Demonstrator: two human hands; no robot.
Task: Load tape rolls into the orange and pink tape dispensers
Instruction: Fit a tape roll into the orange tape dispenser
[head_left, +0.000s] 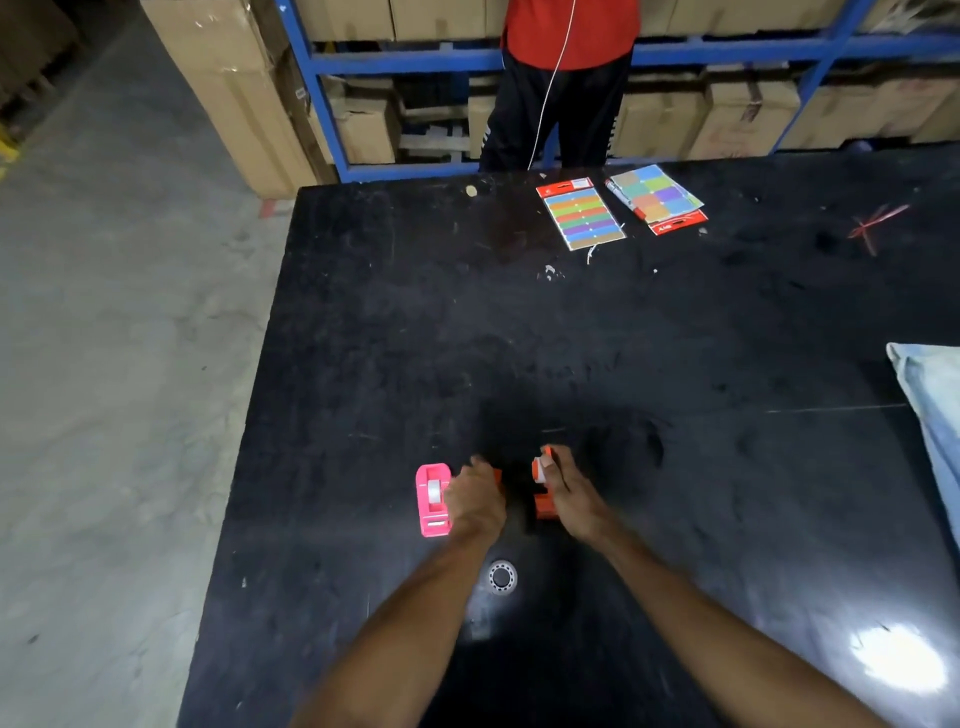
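The pink tape dispenser (432, 500) stands on the black table (519, 338) with a white tape roll (434, 491) seated in it. Just to its right, my left hand (475, 501) is curled, knuckles up, over a small orange piece (497, 475) that is mostly hidden. My right hand (569, 499) grips the orange tape dispenser (544, 506) from the right side. Its fingertips are on a white tape roll (543, 467) at the dispenser's far end. A loose clear tape roll (501, 577) lies flat on the table between my forearms.
Two packs of coloured sticky labels (582, 214) (657, 197) lie at the table's far side. A person in a red top (569, 31) stands behind them before blue shelving with cardboard boxes (363, 130). A pale blue cloth (930, 395) lies at the right edge.
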